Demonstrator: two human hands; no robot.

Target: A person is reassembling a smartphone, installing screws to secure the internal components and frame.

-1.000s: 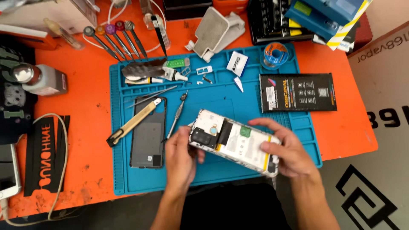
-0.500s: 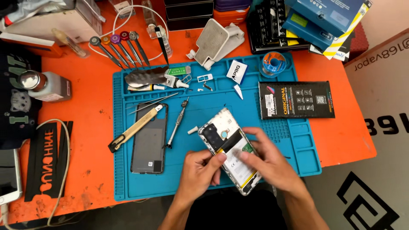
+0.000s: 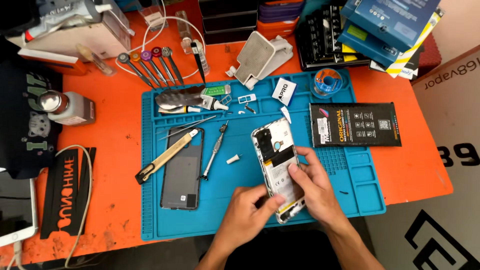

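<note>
An opened phone (image 3: 278,160) with its back removed lies nearly lengthwise on the blue work mat (image 3: 240,220), its white frame and inner parts showing. My left hand (image 3: 245,212) pinches the phone's near left edge with thumb and fingers. My right hand (image 3: 315,187) grips its right side, thumb pressed on the inner surface. The phone's dark back cover (image 3: 181,170) lies on the mat to the left, with a yellow-handled pry tool (image 3: 165,159) across its top. A small screwdriver (image 3: 214,150) and a white bit (image 3: 233,159) lie between the cover and the phone.
A black flat battery pack (image 3: 355,125) lies at the mat's right. Tweezers (image 3: 187,129), a glue tube (image 3: 212,103), a solder reel (image 3: 325,80) and several colour-capped screwdrivers (image 3: 150,62) lie behind. A bottle (image 3: 65,107) and a white phone (image 3: 15,212) are on the orange table (image 3: 115,150) at left.
The opened phone has turned from lying crosswise to nearly lengthwise and shifted a little right. Both hands followed it, now at its near end.
</note>
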